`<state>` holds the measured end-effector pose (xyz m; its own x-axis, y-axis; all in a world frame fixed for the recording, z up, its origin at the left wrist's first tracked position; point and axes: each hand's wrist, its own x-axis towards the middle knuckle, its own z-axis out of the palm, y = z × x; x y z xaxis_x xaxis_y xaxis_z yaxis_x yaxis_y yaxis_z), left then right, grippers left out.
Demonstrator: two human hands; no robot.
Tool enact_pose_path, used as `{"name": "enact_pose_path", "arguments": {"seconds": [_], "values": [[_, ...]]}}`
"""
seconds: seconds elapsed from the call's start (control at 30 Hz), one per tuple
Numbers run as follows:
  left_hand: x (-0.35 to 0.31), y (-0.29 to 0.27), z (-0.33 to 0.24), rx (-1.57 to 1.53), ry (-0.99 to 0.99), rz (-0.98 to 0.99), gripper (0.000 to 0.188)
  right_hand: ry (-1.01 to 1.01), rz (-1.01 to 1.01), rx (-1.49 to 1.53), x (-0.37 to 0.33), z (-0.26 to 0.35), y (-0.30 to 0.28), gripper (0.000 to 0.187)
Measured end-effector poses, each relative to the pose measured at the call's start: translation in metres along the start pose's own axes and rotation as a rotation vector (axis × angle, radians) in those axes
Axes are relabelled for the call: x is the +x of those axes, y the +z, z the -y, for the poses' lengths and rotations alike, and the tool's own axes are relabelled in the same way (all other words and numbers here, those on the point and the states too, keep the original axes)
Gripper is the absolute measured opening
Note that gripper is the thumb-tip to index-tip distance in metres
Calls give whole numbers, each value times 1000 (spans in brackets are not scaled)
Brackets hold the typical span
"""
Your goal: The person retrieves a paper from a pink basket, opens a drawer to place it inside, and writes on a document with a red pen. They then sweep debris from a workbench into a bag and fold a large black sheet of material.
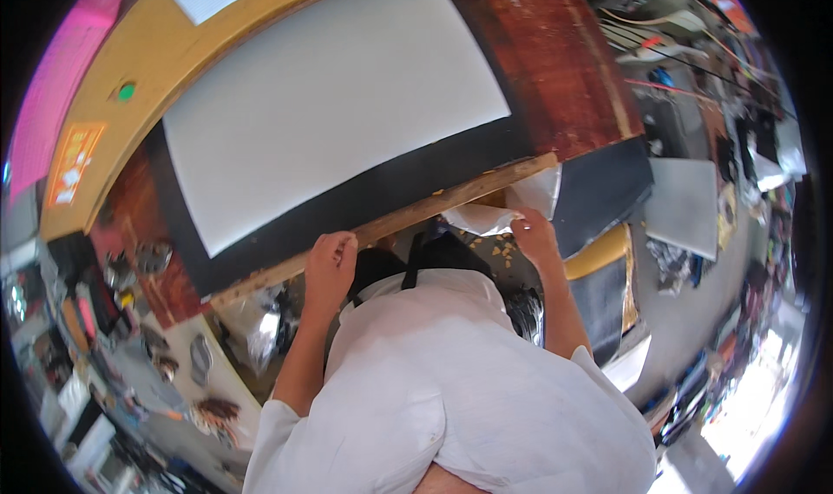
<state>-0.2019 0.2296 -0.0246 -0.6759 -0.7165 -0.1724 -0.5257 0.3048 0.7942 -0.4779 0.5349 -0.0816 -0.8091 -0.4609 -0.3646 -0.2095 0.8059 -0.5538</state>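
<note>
My right hand (535, 238) is at the table's front edge, its fingers closed on the edge of a crumpled white sheet (480, 219) that hangs below the wooden edge strip. Farther left, my left hand (331, 264) is curled beside the wooden edge strip (451, 197), fingers bent inward; whether anything is between them is hidden. On the tabletop, a large white rectangular sheet (338, 104) lies flat over a black mat (390, 169), beyond both hands.
A yellow machine body (143, 86) with a green button (127, 91) curves along the table's far left. Red-brown boards (555, 60) flank the mat. Dark sheets (605, 195) and a grey panel (683, 203) are to the right. Small yellow scraps (503, 253) litter the floor.
</note>
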Motion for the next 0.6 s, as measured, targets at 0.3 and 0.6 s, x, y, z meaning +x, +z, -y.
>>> {"name": "enact_pose_path", "arguments": {"seconds": [0.3, 0.6], "values": [[-144, 32, 34, 120, -685, -63, 37, -171, 558, -8, 39, -45, 26, 31], [-247, 79, 69, -105, -909, -219, 38, -443, 623, -54, 43, -5, 46, 30]]}}
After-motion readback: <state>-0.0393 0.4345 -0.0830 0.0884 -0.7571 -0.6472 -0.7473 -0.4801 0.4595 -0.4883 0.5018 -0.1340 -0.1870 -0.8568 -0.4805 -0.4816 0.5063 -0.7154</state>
